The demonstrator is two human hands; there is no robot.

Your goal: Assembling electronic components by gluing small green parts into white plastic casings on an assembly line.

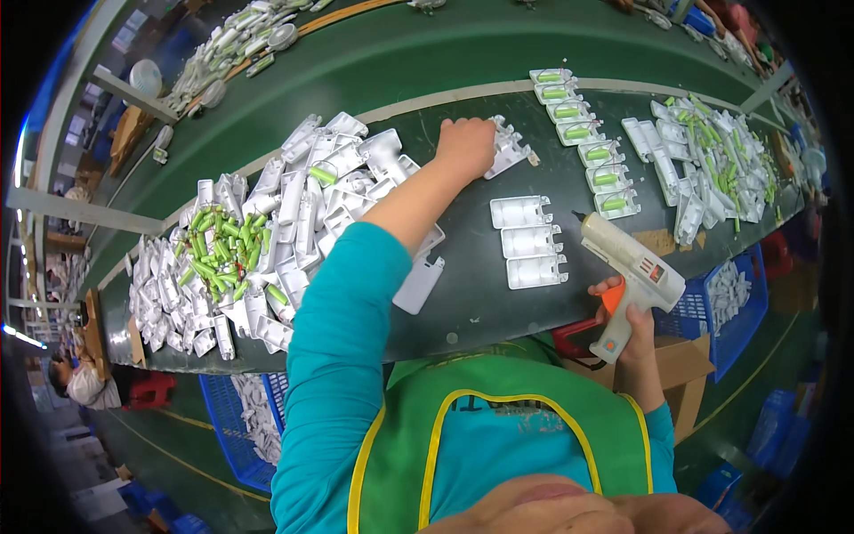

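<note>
My left hand [466,148] reaches to the far middle of the table. Its fingers are curled at the white plastic housings [509,149] there; the fingertips are hidden. In my right hand [633,331] is a white hot glue gun [633,262] with an orange trigger, its dark nozzle pointing up and left over the table. Between the hands, three hollow white housings [527,242] lie in a short column. Beyond the nozzle runs a longer column of white housings, each with a green battery cell [606,179] and thin wires.
A heap of white housings [307,191] with a pile of green cells [222,249] covers the table's left side. Another heap [712,160] lies at right. Blue baskets [752,307] of white parts stand below the dark table [445,320]. A green conveyor [400,62] passes behind.
</note>
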